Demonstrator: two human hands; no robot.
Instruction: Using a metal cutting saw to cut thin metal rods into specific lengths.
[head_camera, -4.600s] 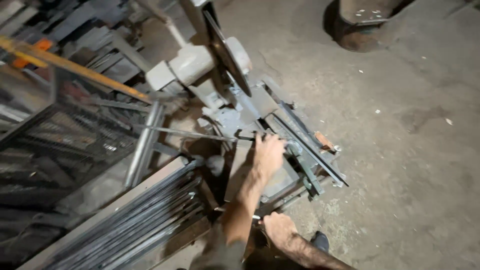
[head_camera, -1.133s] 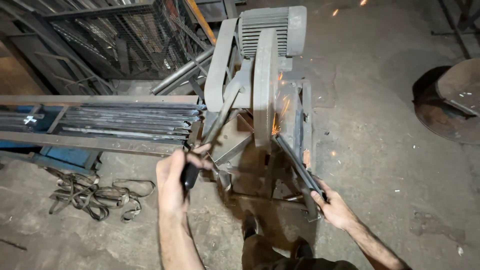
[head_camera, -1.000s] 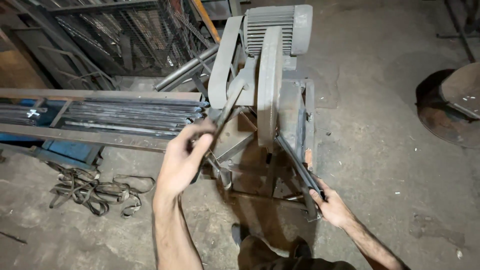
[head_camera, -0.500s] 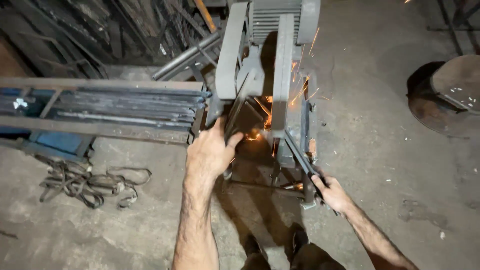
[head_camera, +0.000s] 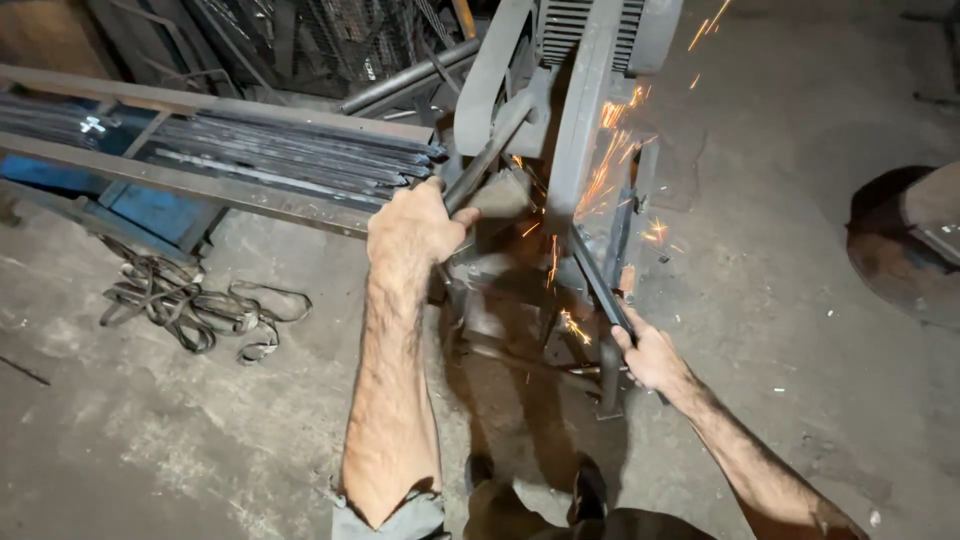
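Now L hand grips saw handle; R hand holds bar.

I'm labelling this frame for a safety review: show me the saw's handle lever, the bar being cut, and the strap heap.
handle lever (head_camera: 490, 160), head view, mid-shaft above the left hand.
metal bar (head_camera: 600, 285), head view, stretch above the right hand.
strap heap (head_camera: 190, 305), head view, middle of the tangle.

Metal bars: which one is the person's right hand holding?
The dark bar slanting down from the sparking saw: the right hand grips its near end. The other bars lie flat in a stack on the left, untouched.
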